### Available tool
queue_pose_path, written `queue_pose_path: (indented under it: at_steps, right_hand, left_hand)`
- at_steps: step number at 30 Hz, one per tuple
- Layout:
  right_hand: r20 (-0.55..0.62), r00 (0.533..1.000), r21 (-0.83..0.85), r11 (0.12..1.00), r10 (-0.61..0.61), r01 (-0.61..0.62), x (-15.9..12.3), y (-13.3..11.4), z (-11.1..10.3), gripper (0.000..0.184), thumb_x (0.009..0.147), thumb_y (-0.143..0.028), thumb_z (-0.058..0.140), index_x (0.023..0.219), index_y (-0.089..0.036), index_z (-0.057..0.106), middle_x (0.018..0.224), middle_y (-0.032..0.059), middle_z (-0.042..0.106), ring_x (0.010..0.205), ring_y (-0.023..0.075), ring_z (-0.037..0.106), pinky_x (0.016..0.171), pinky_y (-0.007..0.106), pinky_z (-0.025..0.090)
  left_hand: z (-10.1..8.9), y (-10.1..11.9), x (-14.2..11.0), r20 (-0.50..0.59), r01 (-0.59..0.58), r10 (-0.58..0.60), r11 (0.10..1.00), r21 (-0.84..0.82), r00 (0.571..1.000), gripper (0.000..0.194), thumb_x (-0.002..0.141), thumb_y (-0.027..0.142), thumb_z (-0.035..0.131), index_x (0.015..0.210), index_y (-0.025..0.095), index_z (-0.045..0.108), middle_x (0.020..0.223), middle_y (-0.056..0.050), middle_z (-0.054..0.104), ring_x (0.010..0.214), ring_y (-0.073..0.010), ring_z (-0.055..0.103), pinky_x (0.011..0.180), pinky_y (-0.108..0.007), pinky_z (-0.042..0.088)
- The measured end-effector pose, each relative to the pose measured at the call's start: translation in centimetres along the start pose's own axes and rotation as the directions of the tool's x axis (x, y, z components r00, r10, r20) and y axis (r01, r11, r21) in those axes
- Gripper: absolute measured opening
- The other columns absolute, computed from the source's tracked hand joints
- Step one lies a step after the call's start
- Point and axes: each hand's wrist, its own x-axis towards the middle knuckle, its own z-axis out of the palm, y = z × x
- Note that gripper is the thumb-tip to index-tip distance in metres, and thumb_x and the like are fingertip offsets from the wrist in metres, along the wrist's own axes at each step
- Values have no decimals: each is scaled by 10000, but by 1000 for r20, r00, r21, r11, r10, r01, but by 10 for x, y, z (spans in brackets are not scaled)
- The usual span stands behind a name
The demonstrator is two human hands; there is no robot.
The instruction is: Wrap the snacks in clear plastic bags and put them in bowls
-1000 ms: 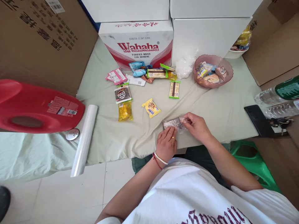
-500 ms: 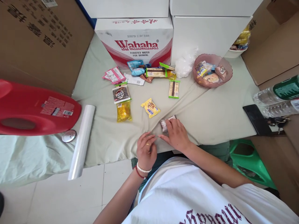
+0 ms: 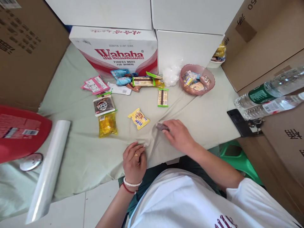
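My right hand [image 3: 178, 134] pinches a small brown snack packet [image 3: 161, 126] between thumb and fingers, just over the cloth; most of the packet is hidden by the fingers. My left hand [image 3: 134, 163] rests on the cloth near the front edge, holding nothing, its fingers loosely bent and lying on the fabric. Beyond the hands lies a yellow cookie packet [image 3: 139, 119]. Farther back is a green-ended snack bar [image 3: 162, 97]. To the left, a dark round-label packet [image 3: 104, 105] lies behind a yellow-wrapped snack [image 3: 107, 125].
Mixed snack packets [image 3: 143, 81] lie before a Wahaba-style white water carton [image 3: 118, 53]. A pink bowl [image 3: 197, 91] holds more snacks beside crumpled clear plastic [image 3: 171, 75]. A plastic film roll [image 3: 48, 171] and red jug [image 3: 21, 133] lie left; bottles [image 3: 268, 93] and a phone [image 3: 238, 122] lie right.
My right hand has picked up the brown packet from the cloth and now pinches it, tilted. My left hand stays near the front edge. The view has shifted to the right.
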Motion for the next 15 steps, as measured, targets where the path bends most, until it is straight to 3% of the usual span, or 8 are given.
queue_pose_path:
  at_steps: [3, 5, 6, 8, 9, 10, 12, 15]
  right_hand:
    - [-111, 982, 422, 902, 153, -92, 20, 45, -47, 258, 993, -355, 581, 1215, -226, 610, 1106, 65, 735, 995, 221, 693, 925, 437, 584]
    - [-224, 937, 600, 796, 268, -84, 50, 81, -88, 291, 959, -393, 636, 1205, -247, 582, 1084, 35, 742, 950, 202, 721, 835, 415, 621]
    - [-325, 887, 635, 771, 327, -51, 70, 99, -110, 271, 947, -378, 650, 1171, -242, 582, 1104, 36, 742, 960, 198, 727, 798, 394, 626]
    - [-502, 739, 640, 768, 449, -32, 117, 132, -154, 145, 952, -316, 610, 1036, -200, 589, 1149, 72, 740, 949, 183, 735, 723, 331, 603]
    - [-552, 660, 630, 774, 509, -71, 141, 146, -172, 115, 973, -269, 524, 948, -172, 580, 1161, 99, 736, 938, 166, 738, 697, 297, 570]
    - [-561, 591, 613, 770, 580, -175, 165, 158, -188, 237, 978, -226, 371, 847, -143, 551, 1149, 129, 726, 925, 138, 738, 684, 278, 516]
    - [-538, 591, 477, 795, 601, -374, 206, 175, -205, 355, 927, -210, 200, 718, -137, 477, 1133, 187, 709, 886, 116, 724, 648, 288, 468]
    - [-492, 692, 276, 848, 529, -452, 241, 185, -201, 358, 918, -201, 213, 659, -121, 448, 1061, 221, 712, 838, 86, 700, 671, 293, 468]
  left_hand:
    - [3, 0, 0, 14, -36, 36, 999, 24, 999, 242, 858, 48, 595, 997, 223, 689, 1016, -74, 753, 1170, -277, 666, 1012, -488, 529]
    - [5, 1, 0, 24, -59, 58, 998, 37, 998, 256, 850, 41, 595, 1008, 220, 686, 1019, -77, 754, 1151, -276, 677, 1004, -475, 529]
    - [5, 1, 0, 27, -70, 69, 997, 43, 997, 260, 846, 38, 595, 1010, 219, 685, 1017, -78, 754, 1140, -275, 683, 999, -469, 529]
    - [6, 1, -1, 35, -83, 81, 995, 60, 996, 261, 841, 36, 596, 1010, 215, 682, 1010, -82, 754, 1126, -277, 690, 995, -465, 527]
    - [7, 1, -1, 42, -86, 83, 994, 71, 996, 258, 840, 36, 597, 1011, 211, 681, 1008, -85, 754, 1123, -281, 691, 996, -468, 525]
    - [7, 1, -1, 49, -88, 85, 993, 80, 995, 256, 839, 37, 599, 1011, 207, 680, 1007, -88, 753, 1121, -284, 692, 997, -471, 523]
    - [8, 1, -2, 57, -88, 83, 991, 96, 995, 256, 835, 35, 604, 1013, 203, 679, 1005, -91, 753, 1118, -288, 692, 1000, -472, 518]
    - [7, 2, -2, 42, -80, 76, 990, 113, 996, 262, 830, 31, 610, 1010, 208, 681, 999, -83, 754, 1111, -285, 694, 998, -463, 513]
